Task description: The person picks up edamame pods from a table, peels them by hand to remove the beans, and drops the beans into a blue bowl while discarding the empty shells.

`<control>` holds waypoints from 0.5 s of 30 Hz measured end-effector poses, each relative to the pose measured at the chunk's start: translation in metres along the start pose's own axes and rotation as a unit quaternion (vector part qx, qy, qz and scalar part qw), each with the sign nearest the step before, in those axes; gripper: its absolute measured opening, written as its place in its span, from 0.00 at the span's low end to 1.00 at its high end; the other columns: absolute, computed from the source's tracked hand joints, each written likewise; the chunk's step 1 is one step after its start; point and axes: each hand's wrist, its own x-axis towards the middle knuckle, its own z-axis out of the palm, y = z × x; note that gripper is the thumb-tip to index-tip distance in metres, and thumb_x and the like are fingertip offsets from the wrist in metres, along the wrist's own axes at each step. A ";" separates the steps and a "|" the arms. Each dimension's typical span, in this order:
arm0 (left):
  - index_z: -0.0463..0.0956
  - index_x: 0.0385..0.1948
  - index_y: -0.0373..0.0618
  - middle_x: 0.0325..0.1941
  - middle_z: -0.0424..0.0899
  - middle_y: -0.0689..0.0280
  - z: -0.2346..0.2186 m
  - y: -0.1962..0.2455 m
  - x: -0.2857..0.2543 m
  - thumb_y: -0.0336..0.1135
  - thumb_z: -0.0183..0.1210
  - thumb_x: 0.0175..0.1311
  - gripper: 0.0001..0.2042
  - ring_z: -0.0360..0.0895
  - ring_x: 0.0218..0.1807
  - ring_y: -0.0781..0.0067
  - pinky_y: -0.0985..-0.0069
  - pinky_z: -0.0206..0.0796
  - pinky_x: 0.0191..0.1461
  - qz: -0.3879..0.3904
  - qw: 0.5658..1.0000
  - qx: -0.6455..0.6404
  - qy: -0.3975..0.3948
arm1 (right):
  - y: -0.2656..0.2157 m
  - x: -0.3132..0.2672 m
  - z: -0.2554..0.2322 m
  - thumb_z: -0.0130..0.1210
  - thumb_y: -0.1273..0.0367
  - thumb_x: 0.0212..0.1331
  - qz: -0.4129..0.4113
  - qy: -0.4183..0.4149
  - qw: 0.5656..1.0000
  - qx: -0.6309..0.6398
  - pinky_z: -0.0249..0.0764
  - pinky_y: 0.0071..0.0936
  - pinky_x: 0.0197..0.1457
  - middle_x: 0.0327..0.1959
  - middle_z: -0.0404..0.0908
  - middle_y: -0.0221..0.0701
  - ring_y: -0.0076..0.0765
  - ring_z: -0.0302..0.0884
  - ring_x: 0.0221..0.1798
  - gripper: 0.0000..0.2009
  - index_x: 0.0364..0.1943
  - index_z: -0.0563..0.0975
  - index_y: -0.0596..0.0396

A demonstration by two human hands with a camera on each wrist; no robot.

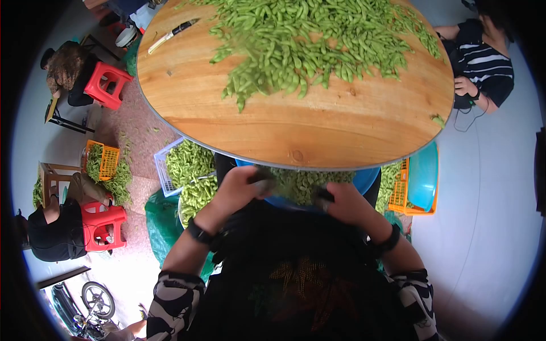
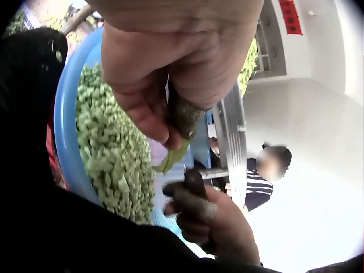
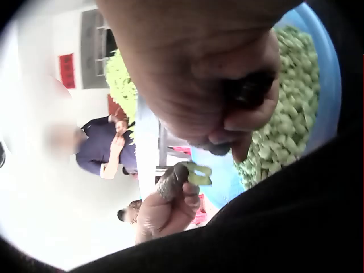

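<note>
My left hand (image 2: 182,62) pinches a green soybean pod (image 2: 173,156) between thumb and finger, with a dark cover on the thumb. The right wrist view shows the same pod (image 3: 199,174) sticking out, its end split apart. My right hand (image 3: 227,96) is close by, its fingers curled around a dark, shiny object (image 3: 250,90), mostly hidden, whose kind I cannot tell. Both hands are above a blue basin (image 2: 68,131) in my lap, half filled with shelled green beans (image 2: 114,159). In the head view, left hand (image 1: 236,184) and right hand (image 1: 350,202) work just below the table edge.
A round wooden table (image 1: 187,96) in front bears a big heap of pods (image 1: 307,40) and a knife-like tool (image 1: 173,35). A crate of pods (image 1: 190,162) stands at left, an orange crate (image 1: 398,196) at right. People sit around, two on red stools (image 1: 105,224).
</note>
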 end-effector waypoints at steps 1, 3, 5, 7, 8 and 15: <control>0.80 0.36 0.36 0.28 0.82 0.66 -0.012 0.001 -0.013 0.28 0.58 0.61 0.06 0.79 0.30 0.80 0.83 0.72 0.36 -0.012 1.000 -0.009 0.028 | -0.018 -0.005 -0.017 0.58 0.66 0.57 -0.018 -0.028 0.999 0.016 0.72 0.26 0.34 0.23 0.78 0.29 0.25 0.76 0.28 0.11 0.38 0.78 0.58; 0.78 0.38 0.35 0.32 0.83 0.64 -0.043 -0.003 -0.040 0.22 0.58 0.60 0.06 0.80 0.32 0.79 0.81 0.73 0.38 0.010 0.997 -0.027 0.070 | -0.045 -0.007 -0.042 0.58 0.65 0.57 -0.037 -0.055 0.997 0.030 0.73 0.28 0.37 0.24 0.79 0.31 0.27 0.77 0.30 0.10 0.38 0.78 0.57; 0.79 0.39 0.37 0.32 0.83 0.62 -0.073 -0.010 -0.061 0.20 0.58 0.58 0.08 0.81 0.35 0.75 0.80 0.74 0.37 0.067 0.968 0.142 0.196 | -0.066 0.008 -0.060 0.60 0.65 0.56 -0.080 0.038 0.990 0.106 0.73 0.28 0.36 0.25 0.80 0.36 0.33 0.78 0.29 0.11 0.38 0.77 0.57; 0.78 0.43 0.38 0.46 0.80 0.53 -0.087 0.005 -0.076 0.21 0.62 0.50 0.16 0.81 0.44 0.59 0.71 0.75 0.46 -0.005 0.904 0.304 0.302 | -0.087 0.038 -0.078 0.60 0.64 0.56 -0.005 0.108 0.994 0.005 0.73 0.29 0.36 0.27 0.81 0.38 0.44 0.77 0.28 0.11 0.34 0.76 0.58; 0.76 0.47 0.39 0.52 0.75 0.51 -0.086 0.004 -0.077 0.22 0.63 0.48 0.20 0.77 0.50 0.54 0.67 0.72 0.51 0.031 0.836 0.406 0.369 | -0.089 0.058 -0.082 0.59 0.64 0.56 -0.031 0.173 0.983 -0.060 0.74 0.32 0.36 0.27 0.81 0.39 0.47 0.77 0.28 0.12 0.33 0.75 0.59; 0.73 0.51 0.40 0.51 0.76 0.50 -0.034 0.058 -0.039 0.27 0.65 0.52 0.22 0.76 0.51 0.48 0.62 0.70 0.54 0.247 0.840 0.324 0.358 | -0.091 0.144 -0.074 0.60 0.64 0.52 0.050 0.267 0.942 -0.199 0.73 0.47 0.39 0.29 0.80 0.46 0.57 0.78 0.36 0.13 0.33 0.71 0.60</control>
